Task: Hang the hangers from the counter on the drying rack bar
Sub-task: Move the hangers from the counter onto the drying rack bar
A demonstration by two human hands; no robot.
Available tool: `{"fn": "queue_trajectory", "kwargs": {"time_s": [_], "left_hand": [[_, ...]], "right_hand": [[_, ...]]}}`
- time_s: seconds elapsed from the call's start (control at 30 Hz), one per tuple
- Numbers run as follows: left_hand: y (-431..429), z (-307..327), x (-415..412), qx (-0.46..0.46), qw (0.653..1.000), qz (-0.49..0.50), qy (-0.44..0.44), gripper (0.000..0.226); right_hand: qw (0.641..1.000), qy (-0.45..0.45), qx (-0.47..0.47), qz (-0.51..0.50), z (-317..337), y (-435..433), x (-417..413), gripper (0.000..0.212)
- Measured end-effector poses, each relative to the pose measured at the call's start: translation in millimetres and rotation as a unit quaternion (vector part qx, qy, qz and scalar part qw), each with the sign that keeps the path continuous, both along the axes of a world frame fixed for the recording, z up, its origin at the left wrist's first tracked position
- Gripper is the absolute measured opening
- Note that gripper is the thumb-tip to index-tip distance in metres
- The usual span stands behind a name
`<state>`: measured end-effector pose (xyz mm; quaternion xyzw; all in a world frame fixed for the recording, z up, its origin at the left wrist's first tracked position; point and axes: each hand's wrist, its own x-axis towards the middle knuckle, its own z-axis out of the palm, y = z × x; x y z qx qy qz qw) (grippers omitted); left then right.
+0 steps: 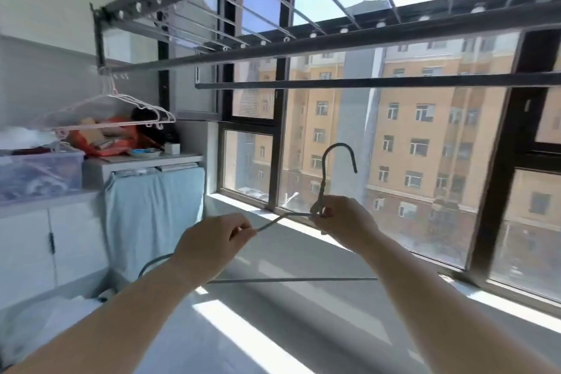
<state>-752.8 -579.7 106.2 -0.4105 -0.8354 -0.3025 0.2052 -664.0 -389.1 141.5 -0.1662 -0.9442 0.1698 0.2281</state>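
Left hand: your left hand [212,240] pinches the left shoulder wire of the grey hanger [321,179] between thumb and fingertips, the other fingers curled in.
Right hand: your right hand [346,222] grips the hanger at the twisted neck, just below the hook, fingers closed round the wire.
Hanger position: you hold it in the air between both hands, above the counter [273,319] and touching nothing else. It stands upright with the hook on top and the hook's opening turned to your right.
Relative to the rack: the hook is well below the drying rack bar [303,48] and also below the thinner rail [364,82] that runs under it.
Already hung: pale pink and white hangers [127,103] hang at the far left end of the drying rack bar, above a cluttered cabinet top [182,158].
Hidden: your forearms cover both ends of the grey hanger. Only the straight bottom wire between your arms and a curved bit left of your left wrist show.
Hard to make out: the hung hangers overlap, so you cannot count them. The clutter on the cabinet top is blurred.
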Motion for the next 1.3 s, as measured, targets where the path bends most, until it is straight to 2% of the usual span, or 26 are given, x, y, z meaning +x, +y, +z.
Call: {"fn": "queue_trajectory", "kwargs": {"time_s": [0.07,0.2,0.33,0.4,0.47,0.5,0.6,0.7,0.83,0.93,1.03,1.13,1.2,1.3], "left_hand": [[-32.2,1.1,-37.1,-0.01,0.998,0.054,-0.008,0.014],[-87.5,16.1,-110.0,-0.015,0.986,0.168,0.006,0.02],[-131.2,36.8,-174.2,-0.004,0.974,0.228,0.008,0.009],[-148.1,46.1,-204.7,-0.005,0.966,0.258,0.026,0.014],[-164.5,50.1,-232.2,-0.011,0.952,0.301,0.051,0.021],[-173.0,50.2,-244.3,-0.012,0.946,0.318,0.058,0.022],[-199.5,49.1,-281.1,0.002,0.937,0.346,0.054,0.024],[-221.1,52.8,-327.3,0.001,0.928,0.371,0.043,0.026],[-243.4,68.6,-401.5,0.016,0.925,0.37,0.079,0.031],[-257.0,84.1,-455.2,0.058,0.932,0.347,0.092,0.028],[-264.0,101.5,-500.1,0.096,0.937,0.321,0.093,0.026],[-262.5,120.6,-534.8,0.095,0.942,0.305,0.102,0.027],[-257.7,130.3,-552.8,0.089,0.946,0.295,0.105,0.029],[-248.1,139.5,-575.3,0.082,0.953,0.277,0.095,0.029]], "right_hand": [[0.997,-0.006,-0.028,0.066,1.8,-18.8,-50.2,0.01],[0.987,0.011,-0.058,0.151,13.5,-55.8,-148.4,0.02],[0.97,0.03,-0.086,0.226,33.6,-90.8,-236.7,0.023],[0.963,0.027,-0.084,0.256,44.0,-108.9,-277.1,0.018],[0.956,0.03,-0.09,0.278,51.3,-128.3,-317.1,0.024],[0.953,0.033,-0.088,0.288,53.6,-138.3,-336.0,0.027],[0.947,0.027,-0.041,0.318,59.4,-166.2,-386.4,0.016],[0.947,0.011,0.038,0.318,69.2,-188.8,-428.7,0.025],[0.957,0.026,0.111,0.265,96.2,-207.0,-484.3,0.035],[0.958,0.114,0.19,0.182,122.6,-210.1,-517.2,0.034],[0.926,0.177,0.328,0.062,149.0,-210.1,-539.1,0.034],[0.879,0.177,0.44,-0.047,168.6,-211.7,-550.9,0.042],[0.855,0.162,0.48,-0.108,178.6,-211.9,-556.2,0.043],[0.848,0.126,0.479,-0.189,191.7,-212.6,-561.1,0.043]]}}
